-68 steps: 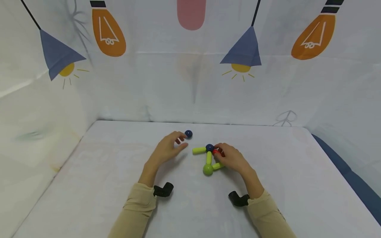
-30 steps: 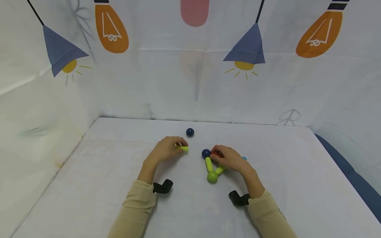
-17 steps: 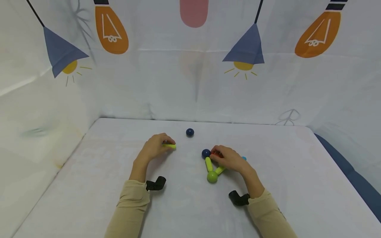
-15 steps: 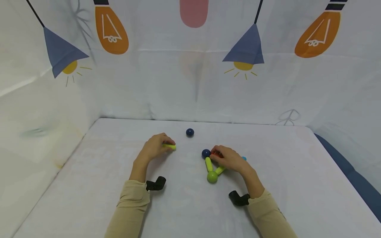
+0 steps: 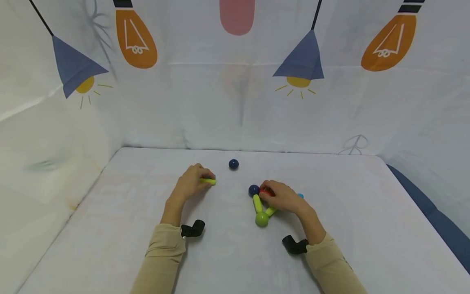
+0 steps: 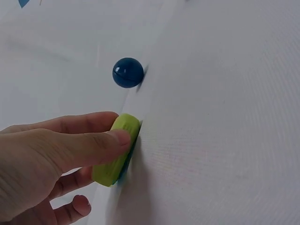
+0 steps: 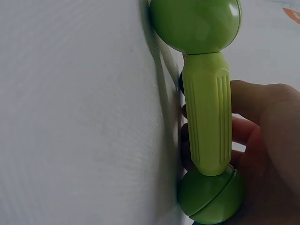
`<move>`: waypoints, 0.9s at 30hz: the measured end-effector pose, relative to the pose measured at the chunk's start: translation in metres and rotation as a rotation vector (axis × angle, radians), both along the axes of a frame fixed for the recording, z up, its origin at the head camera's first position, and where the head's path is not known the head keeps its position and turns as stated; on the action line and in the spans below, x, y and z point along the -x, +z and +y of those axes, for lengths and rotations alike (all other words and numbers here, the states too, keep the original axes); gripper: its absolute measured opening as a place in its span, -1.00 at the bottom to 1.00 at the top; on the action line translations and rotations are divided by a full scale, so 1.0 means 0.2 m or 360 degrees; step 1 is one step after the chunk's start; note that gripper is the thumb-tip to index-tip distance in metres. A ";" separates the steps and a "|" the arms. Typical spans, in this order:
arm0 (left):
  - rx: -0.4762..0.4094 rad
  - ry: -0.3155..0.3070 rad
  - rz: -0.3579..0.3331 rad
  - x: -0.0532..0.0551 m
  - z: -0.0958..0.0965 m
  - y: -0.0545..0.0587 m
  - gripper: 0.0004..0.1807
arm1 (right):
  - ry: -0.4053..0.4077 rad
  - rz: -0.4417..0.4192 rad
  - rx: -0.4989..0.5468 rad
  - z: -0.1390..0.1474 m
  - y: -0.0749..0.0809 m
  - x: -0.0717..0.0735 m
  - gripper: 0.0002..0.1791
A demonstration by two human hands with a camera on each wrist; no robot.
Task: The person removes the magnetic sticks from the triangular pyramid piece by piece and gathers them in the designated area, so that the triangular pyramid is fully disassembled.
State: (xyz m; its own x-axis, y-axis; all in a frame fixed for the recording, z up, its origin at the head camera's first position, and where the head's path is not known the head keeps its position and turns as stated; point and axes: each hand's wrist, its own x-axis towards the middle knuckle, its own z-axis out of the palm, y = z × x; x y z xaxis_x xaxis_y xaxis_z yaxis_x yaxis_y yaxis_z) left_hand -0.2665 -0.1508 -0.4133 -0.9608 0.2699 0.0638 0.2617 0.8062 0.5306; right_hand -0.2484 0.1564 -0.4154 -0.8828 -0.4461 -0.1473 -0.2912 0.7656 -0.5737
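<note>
My left hand [image 5: 191,181] pinches a yellow-green rod [image 6: 117,150] between thumb and fingers, close over the table, and a bit of blue shows along the rod's underside. My right hand [image 5: 284,197] grips a red piece [image 5: 266,191], mostly covered by the fingers, in a ball-and-rod construction toy. That frame has a dark blue ball [image 5: 253,190] at its left corner and a green ball [image 5: 262,219] at its near corner. A yellow-green rod [image 5: 258,203] joins them. Another yellow-green rod [image 7: 207,112] links the green ball to a second green ball [image 7: 212,194], hidden under my hand in the head view.
A loose dark blue ball [image 5: 233,164] lies on the white table [image 5: 235,261] beyond both hands. Something light blue [image 5: 300,196] peeks out behind the right hand. A white cloth backdrop [image 5: 205,106] with printed lamps and bulbs rises at the table's back edge.
My left hand, relaxed near the loose ball at first, took the yellow-green rod off the frame's dark blue ball and carried it left. The frame turned slightly in my right hand's grip.
</note>
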 end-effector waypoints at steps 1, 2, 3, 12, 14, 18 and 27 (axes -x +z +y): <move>-0.0002 0.0003 0.0004 0.00 0.00 0.00 -0.78 | 0.0004 0.0000 0.0002 0.00 0.00 0.00 -0.70; -0.0006 0.0006 0.0006 0.00 0.00 0.00 -0.78 | 0.0009 -0.0003 0.0007 0.01 0.00 0.00 -0.69; -0.0008 0.0010 0.0005 0.00 0.01 -0.01 -0.78 | 0.0015 -0.0005 0.0013 0.01 0.00 0.00 -0.69; -0.0221 -0.0111 0.0102 0.01 0.06 0.04 -0.78 | 0.0072 0.0029 0.0029 0.04 0.00 0.01 -0.70; -0.0279 -0.0229 0.0132 0.01 0.12 0.03 -0.74 | 0.0096 0.0042 0.0033 0.04 0.00 0.01 -0.71; -0.0255 -0.0544 0.0083 -0.02 0.29 0.01 -0.61 | 0.0178 0.0065 0.0080 0.04 -0.02 0.02 -0.73; -0.0212 -0.0792 -0.0126 -0.06 0.45 -0.06 -0.48 | 0.0250 0.0085 0.0168 0.04 -0.03 0.02 -0.77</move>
